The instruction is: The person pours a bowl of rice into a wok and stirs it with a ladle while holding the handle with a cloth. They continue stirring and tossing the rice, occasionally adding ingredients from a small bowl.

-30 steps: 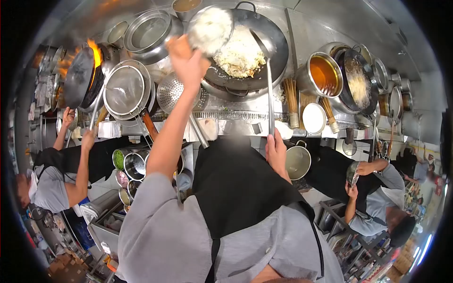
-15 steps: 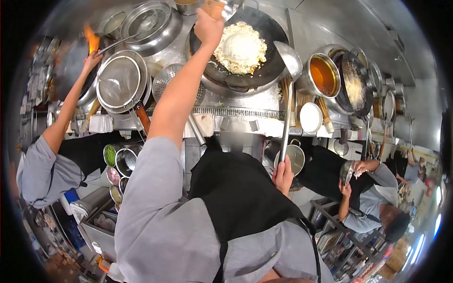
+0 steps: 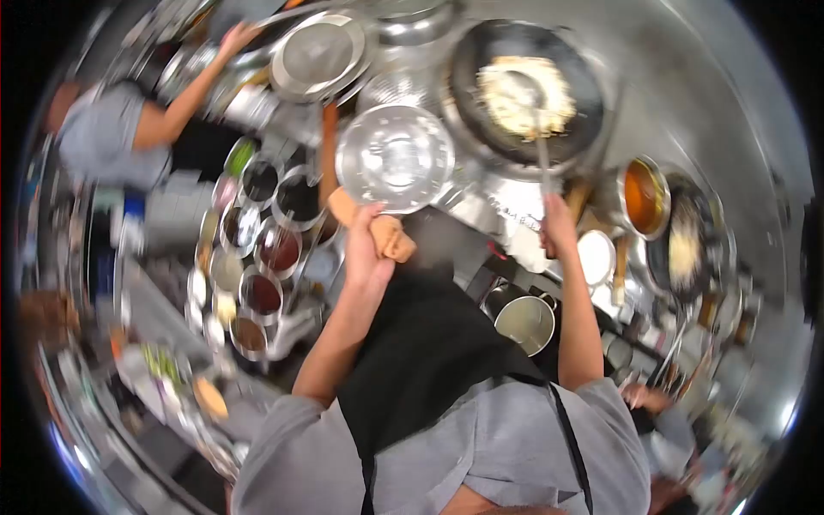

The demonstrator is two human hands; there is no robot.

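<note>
A shiny metal bowl (image 3: 395,159) and a folded orange-tan cloth (image 3: 388,238) are in my left hand (image 3: 369,253), its fingers closed at the bowl's near rim. The inside of the bowl faces up and shows no food. My right hand (image 3: 560,225) is wrapped round the handle of a ladle (image 3: 542,154). The ladle's head rests in a pale heap of what looks like rice with egg (image 3: 506,107), inside a large black wok (image 3: 584,124). Motion blurs the ladle's head.
Right of the wok stand a pot of orange liquid (image 3: 642,197), a white bowl (image 3: 596,257) and a second wok (image 3: 685,245). A mesh strainer (image 3: 318,56) lies at upper left. Containers of sauces (image 3: 279,249) sit at left, near a co-worker (image 3: 120,129).
My left hand has drawn the bowl and cloth back from above the wok towards my body. My right hand has moved forward, bringing the ladle into the food. The view has turned left.
</note>
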